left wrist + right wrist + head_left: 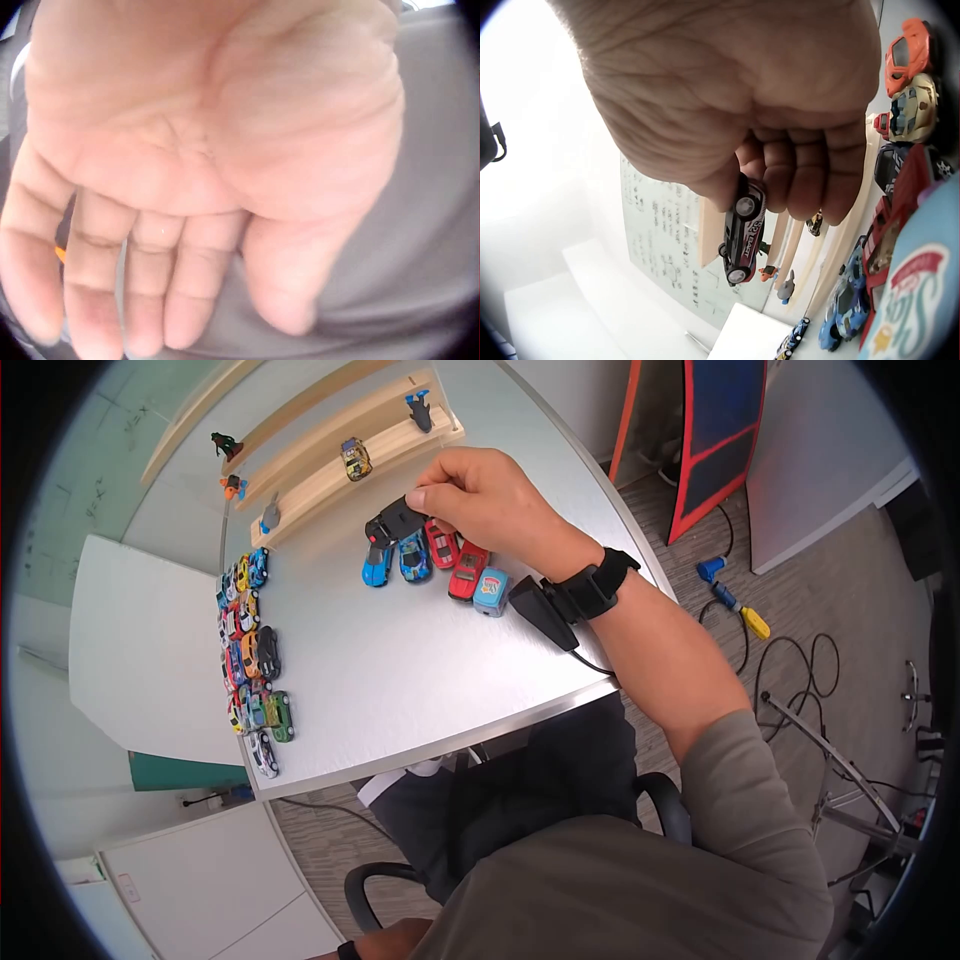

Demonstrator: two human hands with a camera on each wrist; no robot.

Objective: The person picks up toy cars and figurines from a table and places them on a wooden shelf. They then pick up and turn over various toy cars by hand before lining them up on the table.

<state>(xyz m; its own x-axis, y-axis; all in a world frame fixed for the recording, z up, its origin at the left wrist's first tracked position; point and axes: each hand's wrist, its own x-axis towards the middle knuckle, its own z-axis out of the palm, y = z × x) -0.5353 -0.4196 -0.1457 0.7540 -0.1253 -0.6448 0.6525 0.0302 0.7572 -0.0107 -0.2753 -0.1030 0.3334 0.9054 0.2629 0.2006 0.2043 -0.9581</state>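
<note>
Pinching a toy car [742, 238], the right hand [490, 495] hovers over the silvery table [350, 650]; left hand [202, 172], fingers extended, off it; grey floor [805, 595] beside it

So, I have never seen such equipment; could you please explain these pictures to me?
No machine here: a person works bare-handed. A head camera took the wide picture, wrist cameras (left, then right) the others. The silvery metal table bears rows of multicoloured toy cars, a second group with red and blue cars, a light-blue boxy printed toy and a pale wooden rack. The right hand pinches a black toy car with red markings; the left hand holds nothing, its fingers relaxed.
</note>
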